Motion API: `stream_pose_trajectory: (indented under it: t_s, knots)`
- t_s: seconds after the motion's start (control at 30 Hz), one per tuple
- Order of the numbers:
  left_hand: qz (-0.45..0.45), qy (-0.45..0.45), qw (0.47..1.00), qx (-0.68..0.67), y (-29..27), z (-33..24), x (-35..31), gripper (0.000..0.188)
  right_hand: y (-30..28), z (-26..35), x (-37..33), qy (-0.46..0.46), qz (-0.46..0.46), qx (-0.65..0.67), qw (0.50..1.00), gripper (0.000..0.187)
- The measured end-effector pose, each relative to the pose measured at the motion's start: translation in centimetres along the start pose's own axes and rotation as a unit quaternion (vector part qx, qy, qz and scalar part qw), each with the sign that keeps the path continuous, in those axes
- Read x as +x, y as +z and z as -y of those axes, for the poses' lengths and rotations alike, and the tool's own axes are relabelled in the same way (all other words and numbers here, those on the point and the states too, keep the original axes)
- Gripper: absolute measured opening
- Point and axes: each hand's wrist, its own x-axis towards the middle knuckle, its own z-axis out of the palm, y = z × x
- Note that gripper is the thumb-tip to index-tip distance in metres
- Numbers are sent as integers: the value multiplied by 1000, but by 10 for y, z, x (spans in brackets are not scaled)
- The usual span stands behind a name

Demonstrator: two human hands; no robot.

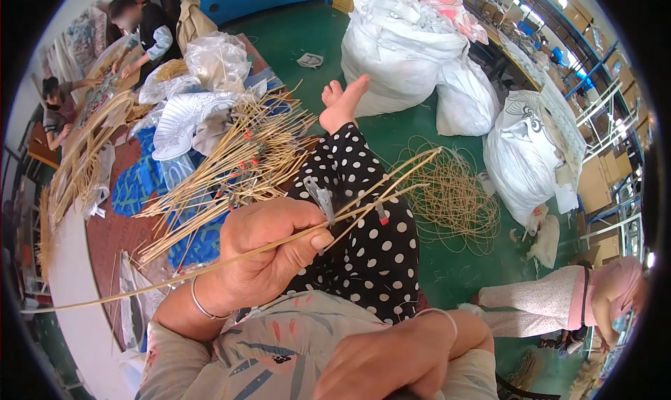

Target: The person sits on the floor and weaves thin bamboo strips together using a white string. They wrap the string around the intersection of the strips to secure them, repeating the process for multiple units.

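From the head camera, here's the left hand (269,253) out over the lap, thumb and forefinger pinched tight, and the sticks are right there in that grip. One long thin stick (157,286) sweeps in from the far left, crosses in front of the wrist and runs to the fingertips. Past the pinch, the stick ends fan out up and to the right, forking over the spotted trousers (400,260). And look at the grey strip (321,198), standing up from the pinch, just beside the tip of the forefinger.

Over to the right hand (391,354): low, close to the patterned shirt (279,333), well apart from the sticks. Its fingers are blurred and turned under, so I can't tell whether they hold anything.

Left of the legs, a loose heap of sticks (231,166) sprawls across blue cloth; on the right, a tangled coil of cane (454,208) lies on the green floor (447,277), with big white sacks (398,50) beyond it.
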Motion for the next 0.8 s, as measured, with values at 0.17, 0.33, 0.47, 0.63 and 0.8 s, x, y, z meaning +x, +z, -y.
stream_pose_trajectory:
  t_s: [0.17,0.33,0.47,0.63,0.8]
  knots:
    - [94,48,994,13,-11,5,3,7,-25,29,-9,-45,-28,-230,972,12]
    - [273,80,950,-128,-6,-5,3,10,-64,50,11,29,-97,-479,872,6]
    - [234,48,952,-192,-7,-21,12,14,-71,3,4,141,-120,-269,945,15]
    - [192,-19,969,-156,-11,-20,11,11,-58,-20,-12,243,-211,-38,946,11]
    - [181,-26,958,-221,-5,-13,7,11,-57,-19,-14,279,-200,10,939,11]
